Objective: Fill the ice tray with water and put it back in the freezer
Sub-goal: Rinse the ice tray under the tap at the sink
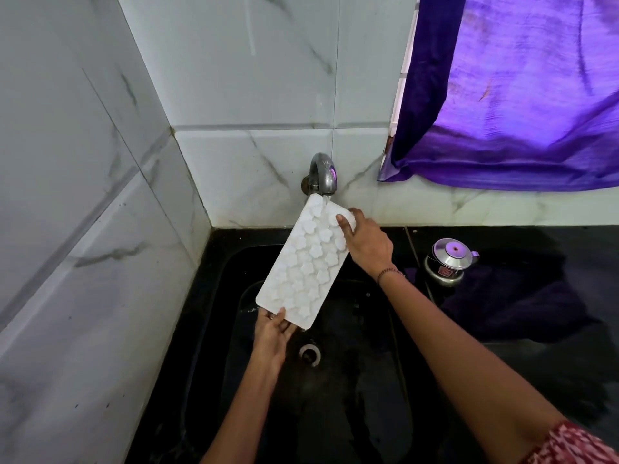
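Observation:
A white ice tray [306, 262] with several flower-shaped cells is held slanted over the black sink [351, 396], its far end right under the metal tap [322, 174]. A thin stream of water falls from the tap onto the tray's top end. My left hand [273, 336] grips the tray's near corner, thumb on top. My right hand [366, 242] grips the far right corner, thumb over the edge.
A steel kettle [447, 261] stands on the black counter to the right of the sink, on a dark cloth [502, 303]. A purple curtain [519, 95] hangs at the upper right. Tiled walls close the left and the back. The sink drain [310, 353] lies below the tray.

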A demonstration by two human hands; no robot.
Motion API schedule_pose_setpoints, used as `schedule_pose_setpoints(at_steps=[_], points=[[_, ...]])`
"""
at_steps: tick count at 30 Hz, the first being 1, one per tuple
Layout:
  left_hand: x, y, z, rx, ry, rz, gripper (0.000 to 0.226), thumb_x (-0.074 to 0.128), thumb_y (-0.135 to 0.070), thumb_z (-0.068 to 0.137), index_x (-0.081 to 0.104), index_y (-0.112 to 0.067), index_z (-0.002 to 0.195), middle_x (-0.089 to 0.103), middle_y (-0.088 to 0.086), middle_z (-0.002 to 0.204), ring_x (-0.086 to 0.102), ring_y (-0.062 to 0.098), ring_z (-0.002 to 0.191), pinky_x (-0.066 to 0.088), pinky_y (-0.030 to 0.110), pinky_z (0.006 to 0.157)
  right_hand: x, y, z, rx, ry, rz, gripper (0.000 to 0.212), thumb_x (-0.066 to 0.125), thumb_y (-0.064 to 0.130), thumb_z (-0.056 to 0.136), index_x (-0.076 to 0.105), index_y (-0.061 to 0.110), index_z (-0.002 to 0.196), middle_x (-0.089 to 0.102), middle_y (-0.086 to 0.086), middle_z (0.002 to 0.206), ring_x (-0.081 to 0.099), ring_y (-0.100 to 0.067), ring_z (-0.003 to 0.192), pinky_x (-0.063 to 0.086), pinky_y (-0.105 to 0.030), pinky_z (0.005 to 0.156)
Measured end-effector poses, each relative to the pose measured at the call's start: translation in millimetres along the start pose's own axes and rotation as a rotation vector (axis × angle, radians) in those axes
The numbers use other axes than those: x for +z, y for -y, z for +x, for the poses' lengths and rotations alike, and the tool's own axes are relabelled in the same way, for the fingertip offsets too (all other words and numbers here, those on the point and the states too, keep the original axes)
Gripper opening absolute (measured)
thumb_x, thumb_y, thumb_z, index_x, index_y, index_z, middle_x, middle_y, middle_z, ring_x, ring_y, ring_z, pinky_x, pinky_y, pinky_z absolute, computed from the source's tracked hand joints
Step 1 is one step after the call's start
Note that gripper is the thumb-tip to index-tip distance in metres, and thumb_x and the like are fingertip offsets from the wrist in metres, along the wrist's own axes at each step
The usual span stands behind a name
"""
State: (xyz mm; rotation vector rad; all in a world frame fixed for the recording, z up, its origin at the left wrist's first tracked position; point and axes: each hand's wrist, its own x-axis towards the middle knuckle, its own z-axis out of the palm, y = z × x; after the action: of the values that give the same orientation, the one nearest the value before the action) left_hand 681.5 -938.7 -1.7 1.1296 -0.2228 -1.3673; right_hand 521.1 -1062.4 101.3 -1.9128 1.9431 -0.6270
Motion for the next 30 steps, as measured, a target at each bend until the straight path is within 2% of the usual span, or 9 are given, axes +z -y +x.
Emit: schedule_pose_setpoints(at_steps=[4,7,12,14,17,20,22,25,30], points=[[-11,0,5,0.055,-0.028,0.039,0.031,0.043,0.003,0.094,0.048,-0.016,0.119,0.062,0.001,0.105,0.062,0.014,0.091,0.053,0.028,0.074,-6,-11,5,0.175,0.145,0.21,0.067,0.02,0.071,0.088,0.049,0.023,0.126,0.064,-0.009,0.114,0.061,-0.03,0.1,0.044,-0.034,0.078],[-14,-6,8,0.085,-0.078,0.034,0.025,0.046,0.004,0.092,0.057,-0.018,0.093,0.061,0.002,0.096,0.062,0.008,0.079,0.054,0.017,0.063,-11,-16,-1,0.262,0.27,0.481,0.07,0.018,0.075,0.085,0.049,0.024,0.122,0.07,-0.01,0.092,0.065,-0.02,0.072,0.049,-0.027,0.061],[-19,-25,23,0.071,-0.114,-0.013,0.035,0.056,-0.002,0.087,0.071,-0.022,0.063,0.055,0.01,0.13,0.059,0.024,0.103,0.052,0.03,0.074,-14,-19,5,0.381,0.602,0.885,0.06,0.027,0.065,0.091,0.056,0.023,0.122,0.066,-0.007,0.093,0.065,-0.019,0.077,0.049,-0.026,0.061],[-16,-30,25,0.112,-0.086,-0.017,0.027,0.053,-0.001,0.089,0.071,-0.021,0.088,0.053,0.012,0.135,0.056,0.028,0.114,0.051,0.031,0.078,-11,-32,6,0.355,0.599,0.992,0.038,0.041,0.039,0.098,0.048,0.023,0.132,0.063,-0.004,0.094,0.063,-0.018,0.075,0.055,-0.028,0.064],[-14,-37,33,0.16,-0.084,-0.075,0.045,0.043,-0.001,0.095,0.045,-0.019,0.135,0.045,0.011,0.141,0.05,0.028,0.124,0.052,0.033,0.078,-5,-52,4,0.333,0.536,1.143,0.045,0.042,0.009,0.098,0.037,0.032,0.136,0.058,-0.003,0.106,0.06,-0.018,0.083,0.059,-0.032,0.062],[-13,-45,38,0.069,-0.092,-0.169,0.04,0.033,-0.016,0.102,0.038,-0.006,0.14,0.064,0.011,0.116,0.065,0.022,0.101,0.058,0.031,0.067,2,-62,1,0.34,0.513,1.205,0.047,0.042,0.005,0.097,0.034,0.023,0.141,0.059,-0.003,0.11,0.063,-0.018,0.088,0.059,-0.032,0.058],[-11,-47,38,-0.014,-0.021,-0.116,0.048,0.025,-0.036,0.102,0.052,-0.004,0.124,0.073,0.003,0.095,0.071,0.017,0.08,0.059,0.029,0.063,6,-66,0,0.307,0.533,1.198,0.043,0.041,0.006,0.098,0.038,0.016,0.14,0.062,-0.002,0.11,0.068,-0.014,0.084,0.058,-0.029,0.059],[-4,-45,37,-0.032,0.013,0.017,0.048,0.025,-0.045,0.1,0.06,-0.015,0.111,0.074,-0.002,0.094,0.072,0.015,0.078,0.056,0.033,0.067,9,-64,-2,0.246,0.523,1.1,0.042,0.041,0.005,0.098,0.04,0.011,0.139,0.063,-0.003,0.113,0.067,-0.01,0.086,0.057,-0.025,0.069],[15,-33,36,0.047,0.008,0.063,0.043,0.027,-0.04,0.101,0.054,-0.014,0.121,0.064,0.008,0.115,0.065,0.021,0.097,0.053,0.035,0.077,22,-48,-2,-0.094,0.034,0.133,0.051,0.031,0.022,0.097,0.03,0.003,0.144,0.04,-0.019,0.145,0.037,-0.029,0.133,0.029,-0.032,0.108]])
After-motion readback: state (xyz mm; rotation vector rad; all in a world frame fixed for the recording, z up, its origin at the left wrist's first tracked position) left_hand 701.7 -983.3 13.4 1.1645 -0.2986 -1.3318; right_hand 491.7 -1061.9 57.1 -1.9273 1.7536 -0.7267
